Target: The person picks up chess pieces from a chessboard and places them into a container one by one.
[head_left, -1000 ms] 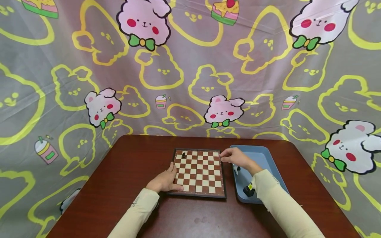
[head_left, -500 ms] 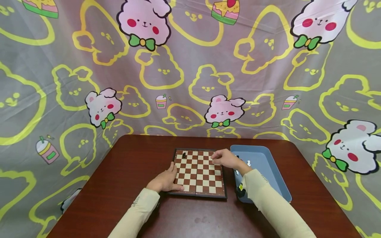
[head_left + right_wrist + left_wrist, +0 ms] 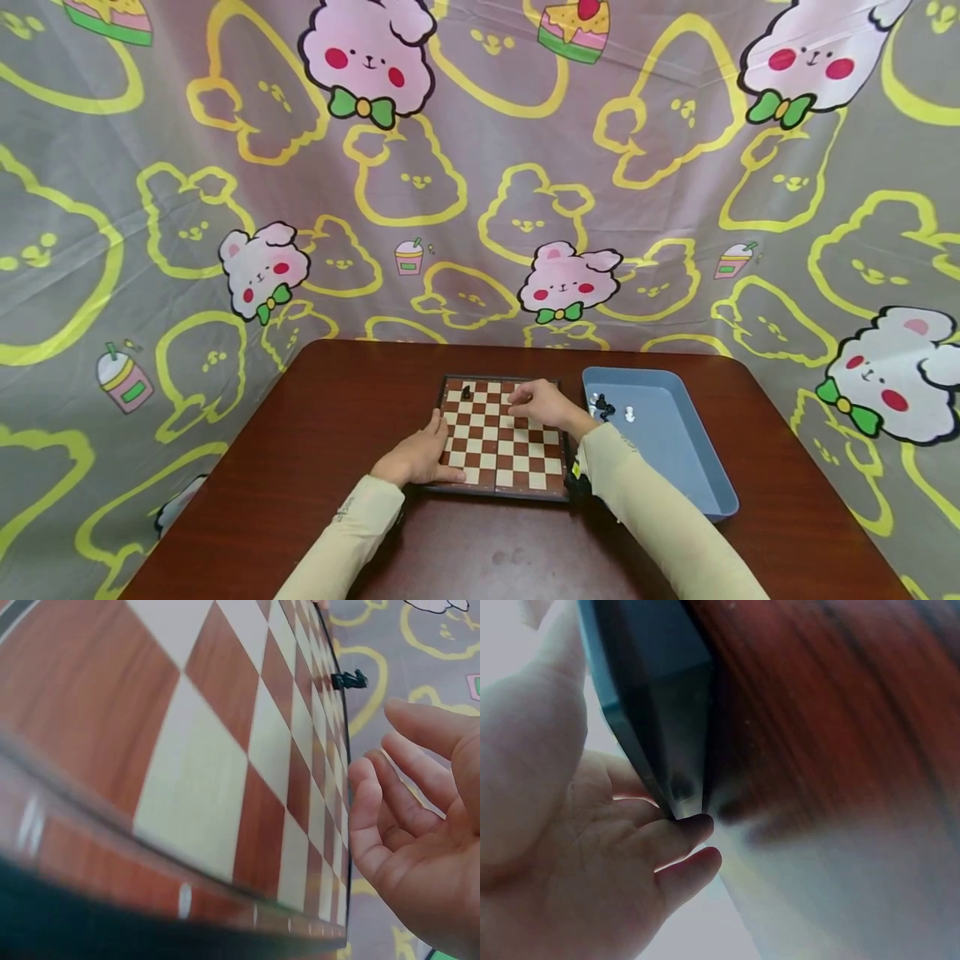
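Observation:
A brown-and-cream chessboard (image 3: 476, 458) with a dark rim lies on the table. One small black chess piece (image 3: 466, 392) stands near its far left corner, also seen at the far edge in the right wrist view. My left hand (image 3: 418, 457) holds the board's near left corner, thumb over the top and fingers along the side; the left wrist view shows the fingertips against the dark edge (image 3: 656, 697). My right hand (image 3: 549, 404) hovers over the board's far right half, fingers bent and tips close together. I cannot tell whether a small piece is hidden between them.
Right of the board stands a blue tray (image 3: 667, 442). Several black chess pieces (image 3: 602, 406) and a white chess piece (image 3: 629, 413) lie in its far left part, partly behind the right forearm. A patterned curtain (image 3: 480, 192) encloses the table (image 3: 352, 383) behind and at the sides.
My right hand has moved left from the gap between tray and board to over the board, uncovering pieces in the tray. My left hand and the black piece on the board have stayed put.

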`<state>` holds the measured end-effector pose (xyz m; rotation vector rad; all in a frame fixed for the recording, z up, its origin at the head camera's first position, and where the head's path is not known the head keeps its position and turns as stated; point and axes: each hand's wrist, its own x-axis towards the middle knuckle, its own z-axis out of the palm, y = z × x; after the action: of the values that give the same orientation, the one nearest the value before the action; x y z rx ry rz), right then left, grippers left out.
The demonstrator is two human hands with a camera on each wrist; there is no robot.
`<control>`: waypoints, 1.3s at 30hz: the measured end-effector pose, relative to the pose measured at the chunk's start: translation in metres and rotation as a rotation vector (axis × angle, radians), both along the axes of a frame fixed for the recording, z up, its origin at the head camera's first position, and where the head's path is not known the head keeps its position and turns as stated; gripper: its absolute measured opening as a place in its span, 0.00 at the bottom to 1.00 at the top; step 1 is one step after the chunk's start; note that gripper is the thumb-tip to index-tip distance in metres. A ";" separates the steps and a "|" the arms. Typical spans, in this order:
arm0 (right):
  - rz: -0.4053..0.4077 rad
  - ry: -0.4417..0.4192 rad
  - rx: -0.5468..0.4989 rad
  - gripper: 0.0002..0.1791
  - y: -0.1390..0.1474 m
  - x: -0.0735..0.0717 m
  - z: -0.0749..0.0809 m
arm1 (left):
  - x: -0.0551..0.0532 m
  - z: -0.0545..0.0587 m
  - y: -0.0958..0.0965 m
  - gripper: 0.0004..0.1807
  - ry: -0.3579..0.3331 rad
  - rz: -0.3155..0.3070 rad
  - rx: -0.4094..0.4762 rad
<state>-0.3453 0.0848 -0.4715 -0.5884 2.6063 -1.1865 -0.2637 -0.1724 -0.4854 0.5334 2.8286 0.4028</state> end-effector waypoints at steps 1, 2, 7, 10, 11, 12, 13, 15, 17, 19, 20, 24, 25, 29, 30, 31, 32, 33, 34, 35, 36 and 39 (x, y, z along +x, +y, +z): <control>0.003 -0.003 -0.001 0.12 -0.003 -0.001 -0.001 | 0.000 0.000 0.000 0.63 0.002 0.002 0.001; 0.007 -0.001 -0.002 0.12 -0.007 -0.001 -0.001 | 0.000 0.000 -0.001 0.63 0.005 0.003 0.000; 0.046 0.010 -0.010 0.14 -0.022 -0.004 -0.004 | 0.001 -0.002 -0.002 0.63 0.008 0.012 0.003; 0.055 0.010 -0.015 0.14 -0.030 -0.006 -0.006 | 0.001 -0.004 -0.002 0.63 0.012 0.005 0.001; 0.054 0.011 -0.021 0.15 -0.033 -0.007 -0.006 | 0.001 -0.004 -0.002 0.62 0.015 0.001 -0.001; 0.049 0.008 -0.026 0.15 -0.036 -0.007 -0.006 | 0.001 -0.005 -0.002 0.62 0.018 -0.002 -0.003; 0.039 0.003 -0.029 0.15 -0.038 -0.007 -0.006 | 0.001 -0.005 -0.002 0.62 0.021 -0.004 -0.005; 0.024 -0.001 -0.033 0.16 -0.043 -0.008 -0.006 | 0.000 -0.005 -0.001 0.62 0.022 -0.006 -0.012; 0.002 -0.008 -0.031 0.16 -0.048 -0.008 -0.006 | 0.000 -0.005 -0.001 0.62 0.021 -0.003 -0.010; -0.007 0.005 -0.020 0.17 -0.052 -0.011 -0.007 | -0.001 -0.004 -0.001 0.62 0.018 0.001 -0.009; -0.007 0.010 -0.020 0.17 -0.054 -0.011 -0.008 | -0.001 -0.004 0.000 0.62 0.016 0.004 -0.008; 0.001 0.026 -0.031 0.21 -0.060 -0.015 -0.012 | -0.001 -0.005 -0.001 0.62 0.018 0.005 -0.014; 0.003 0.021 -0.037 0.22 -0.061 -0.015 -0.012 | -0.002 -0.005 -0.001 0.62 0.018 0.005 -0.018; 0.018 0.023 -0.032 0.24 -0.066 -0.018 -0.013 | -0.002 -0.006 -0.002 0.62 0.024 0.003 -0.027; 0.024 0.030 -0.026 0.25 -0.067 -0.018 -0.013 | -0.002 -0.006 -0.002 0.62 0.026 0.003 -0.029; 0.031 0.040 -0.023 0.25 -0.068 -0.020 -0.013 | -0.002 -0.006 -0.002 0.62 0.028 0.002 -0.028; 0.036 0.046 -0.020 0.25 -0.070 -0.021 -0.013 | -0.002 -0.005 -0.002 0.62 0.030 0.001 -0.027; 0.043 0.051 -0.017 0.26 -0.071 -0.021 -0.013 | -0.002 -0.005 -0.002 0.62 0.034 -0.001 -0.027; 0.047 0.051 -0.012 0.26 -0.073 -0.022 -0.013 | -0.002 -0.004 -0.002 0.62 0.031 -0.001 -0.025; 0.051 0.048 -0.010 0.26 -0.075 -0.022 -0.013 | -0.002 -0.004 -0.002 0.62 0.030 -0.001 -0.023; 0.053 0.045 -0.006 0.26 -0.076 -0.022 -0.013 | -0.001 -0.004 -0.002 0.62 0.030 -0.002 -0.020; 0.065 0.042 0.008 0.25 -0.080 -0.022 -0.013 | -0.001 -0.004 -0.002 0.62 0.024 -0.001 -0.014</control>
<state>-0.3670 0.0046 -0.4848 -0.6979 2.6034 -1.1559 -0.2643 -0.1744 -0.4896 0.5404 2.8518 0.3791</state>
